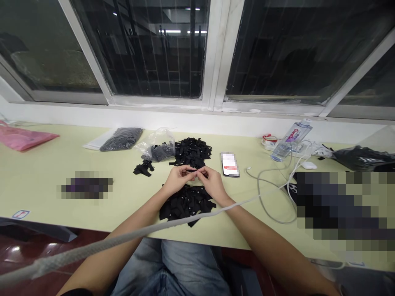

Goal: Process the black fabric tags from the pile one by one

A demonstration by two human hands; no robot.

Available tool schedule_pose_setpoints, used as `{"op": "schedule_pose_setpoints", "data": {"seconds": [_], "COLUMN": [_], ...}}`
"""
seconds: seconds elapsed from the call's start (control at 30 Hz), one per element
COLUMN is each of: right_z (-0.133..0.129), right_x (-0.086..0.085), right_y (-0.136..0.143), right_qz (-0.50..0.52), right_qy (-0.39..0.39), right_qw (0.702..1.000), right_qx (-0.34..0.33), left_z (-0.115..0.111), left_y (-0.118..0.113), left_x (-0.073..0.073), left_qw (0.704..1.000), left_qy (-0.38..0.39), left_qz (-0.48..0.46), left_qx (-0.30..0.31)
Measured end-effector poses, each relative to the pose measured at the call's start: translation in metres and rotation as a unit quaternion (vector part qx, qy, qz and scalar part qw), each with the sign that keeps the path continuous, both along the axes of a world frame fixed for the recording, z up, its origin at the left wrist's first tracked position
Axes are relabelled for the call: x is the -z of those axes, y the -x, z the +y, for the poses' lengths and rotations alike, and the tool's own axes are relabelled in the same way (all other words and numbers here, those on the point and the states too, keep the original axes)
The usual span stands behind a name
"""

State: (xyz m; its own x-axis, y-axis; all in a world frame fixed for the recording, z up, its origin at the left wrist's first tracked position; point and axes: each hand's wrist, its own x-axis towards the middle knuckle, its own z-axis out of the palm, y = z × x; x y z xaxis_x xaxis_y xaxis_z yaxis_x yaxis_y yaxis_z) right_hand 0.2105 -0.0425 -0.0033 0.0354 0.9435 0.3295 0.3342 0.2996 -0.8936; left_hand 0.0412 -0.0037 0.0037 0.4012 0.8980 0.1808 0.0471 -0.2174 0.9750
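My left hand (pixel 179 179) and my right hand (pixel 210 181) meet over the table, fingertips pinched together. Between them is a small black strip (pixel 194 170), mostly hidden by the fingers; it looks like the cut black pieces around it. Just beyond the hands lies a heap of black strips (pixel 193 152). Nearer my body, below the hands, spreads another pile of black pieces (pixel 187 203) with small light specks. To the left of the far heap sits an open clear plastic bag (pixel 159 150) with dark bits inside. A few black strips (pixel 143 167) lie in front of it.
A lit phone (pixel 230 164) lies right of the hands. Farther right are a tilted water bottle (pixel 291 139) and tangled cables (pixel 262 197). A grey-white cord (pixel 173 222) crosses in front of my forearms. A filled dark bag (pixel 121 138) and pink bag (pixel 24 137) lie left.
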Motion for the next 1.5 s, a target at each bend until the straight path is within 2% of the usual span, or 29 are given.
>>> {"op": "schedule_pose_setpoints", "data": {"seconds": [0.33, 0.43, 0.63, 0.73, 0.83, 0.93, 1.17, 1.5], "right_z": [-0.007, -0.008, -0.006, -0.004, 0.0, 0.002, 0.0, 0.004], "right_x": [-0.007, -0.007, -0.006, -0.008, -0.008, -0.007, -0.004, 0.0], "right_y": [0.006, 0.007, 0.007, 0.004, 0.001, 0.001, 0.002, 0.001], "right_qz": [-0.015, -0.016, 0.023, 0.081, 0.153, 0.162, 0.087, 0.111], "right_qy": [-0.015, -0.022, -0.031, -0.01, 0.025, 0.046, 0.04, 0.069], "right_qw": [1.0, 1.0, 0.999, 0.996, 0.986, 0.982, 0.993, 0.99], "right_qx": [-0.022, -0.006, 0.0, -0.022, -0.06, -0.079, -0.062, -0.053], "left_z": [0.002, 0.001, 0.006, 0.009, 0.007, 0.002, -0.001, -0.002], "left_y": [0.003, 0.002, 0.006, 0.008, 0.006, 0.003, 0.003, 0.006], "left_x": [0.002, 0.0, -0.005, -0.003, -0.001, -0.001, -0.006, -0.008], "left_qw": [0.999, 0.998, 0.99, 0.987, 0.993, 0.997, 0.999, 0.997], "left_qy": [0.017, 0.042, 0.074, 0.086, 0.085, 0.07, 0.048, 0.058], "left_qz": [-0.022, -0.03, -0.098, -0.091, -0.055, -0.044, -0.026, -0.033], "left_qx": [0.016, 0.018, -0.072, -0.099, -0.053, -0.003, 0.008, 0.046]}}
